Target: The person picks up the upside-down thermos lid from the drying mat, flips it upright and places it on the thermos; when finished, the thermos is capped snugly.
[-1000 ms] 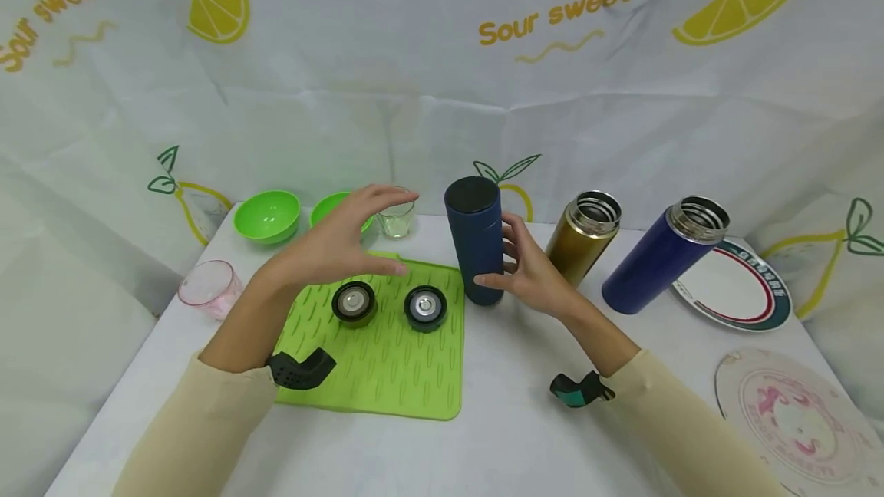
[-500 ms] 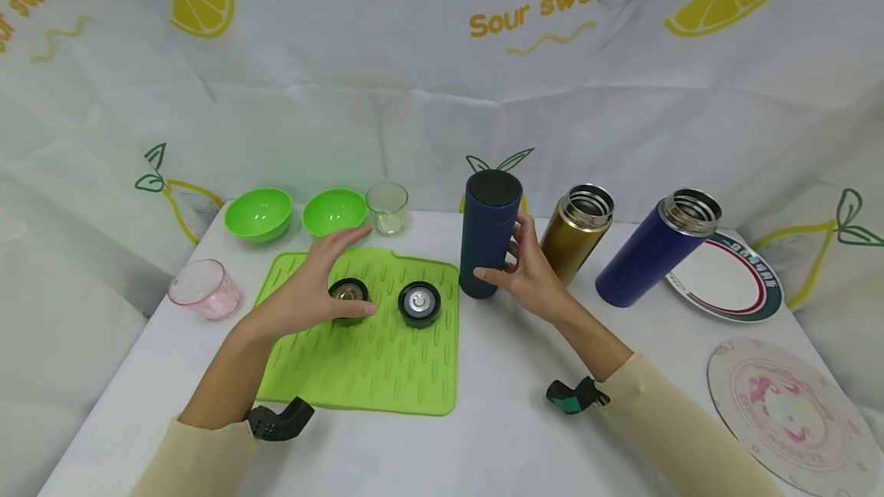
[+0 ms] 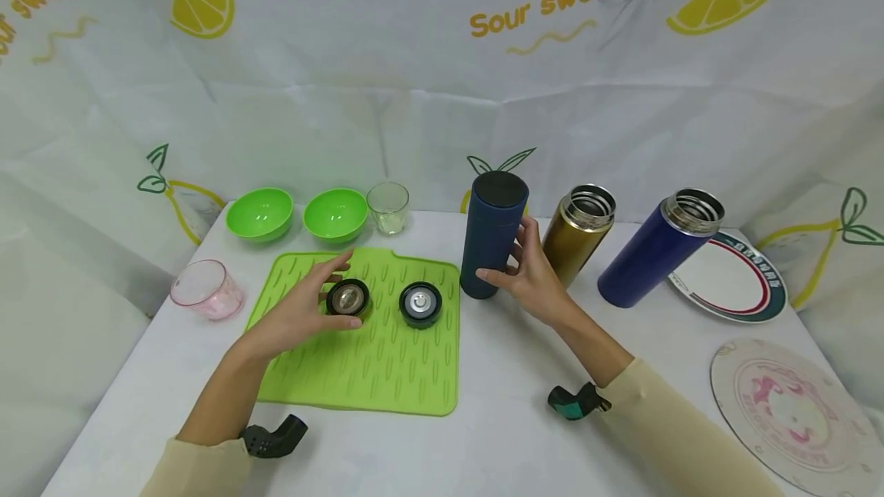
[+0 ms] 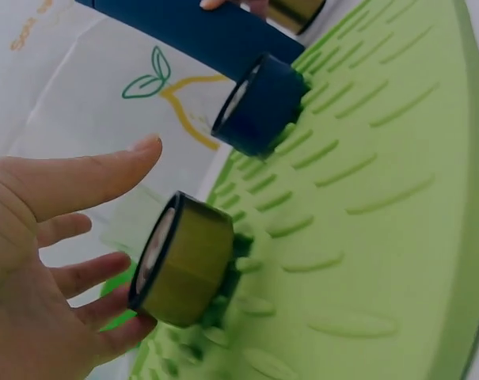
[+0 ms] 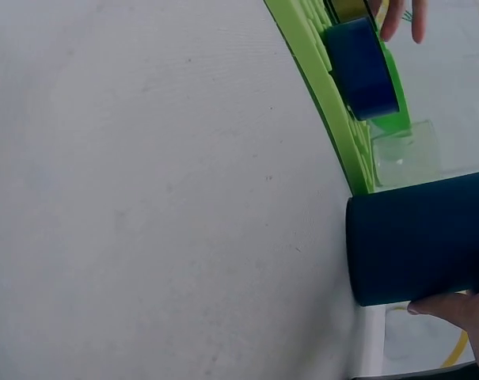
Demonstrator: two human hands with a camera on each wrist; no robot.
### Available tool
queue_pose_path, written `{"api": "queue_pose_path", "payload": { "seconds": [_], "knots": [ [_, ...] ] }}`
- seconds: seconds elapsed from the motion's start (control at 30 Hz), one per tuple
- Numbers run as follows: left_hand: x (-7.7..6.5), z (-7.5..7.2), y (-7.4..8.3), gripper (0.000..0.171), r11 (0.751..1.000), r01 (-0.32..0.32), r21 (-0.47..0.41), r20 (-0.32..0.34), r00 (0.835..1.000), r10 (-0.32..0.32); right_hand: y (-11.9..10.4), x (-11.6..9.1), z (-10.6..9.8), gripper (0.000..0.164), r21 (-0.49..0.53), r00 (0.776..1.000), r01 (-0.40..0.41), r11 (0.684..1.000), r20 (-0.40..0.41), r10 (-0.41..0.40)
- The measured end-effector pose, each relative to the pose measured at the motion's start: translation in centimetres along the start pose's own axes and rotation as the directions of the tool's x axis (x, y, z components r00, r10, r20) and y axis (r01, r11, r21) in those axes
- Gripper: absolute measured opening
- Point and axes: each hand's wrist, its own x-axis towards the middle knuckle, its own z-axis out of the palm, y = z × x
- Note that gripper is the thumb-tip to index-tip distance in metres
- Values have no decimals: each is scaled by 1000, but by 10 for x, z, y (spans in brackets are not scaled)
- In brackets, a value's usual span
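Observation:
My right hand holds the dark blue thermos by its lower right side; it stands on the table with its dark top on. Over the green ridged mat, my left hand reaches round a gold bottle lid, thumb and fingers spread on either side. In the left wrist view a gap shows between the thumb and this lid; the fingertips are close behind it, and contact there is hard to tell. A dark blue lid lies on the mat, to the right of the gold one.
Right of the thermos stand a gold flask and a blue-purple flask, both lidless. Farther right lie a white plate and a pink round mat. Green bowls, a clear glass and a pink glass line the left.
My left hand has come down and left from above the mat to the gold lid. The right hand keeps its hold on the thermos, which has shifted slightly right in the view.

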Motion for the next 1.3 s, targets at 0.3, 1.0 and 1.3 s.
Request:
{"api": "queue_pose_path", "payload": {
  "seconds": [0.3, 1.0, 1.3],
  "knots": [
    [3, 0, -21, 88, 992, 49, -118, 34, 998, -45, 1, -1, 3, 98, -7, 1000, -11, 1000, 11, 11],
    [3, -5, -35, 79, 984, 19, -178, 46, 999, -11, 4, 2, 4, 97, 9, 999, 24, 1000, 34, -24],
    [3, -5, -26, 79, 988, -18, -151, 37, 999, 24, 1, -7, -3, 107, -31, 998, -49, 998, 44, 50]
  ]
}}
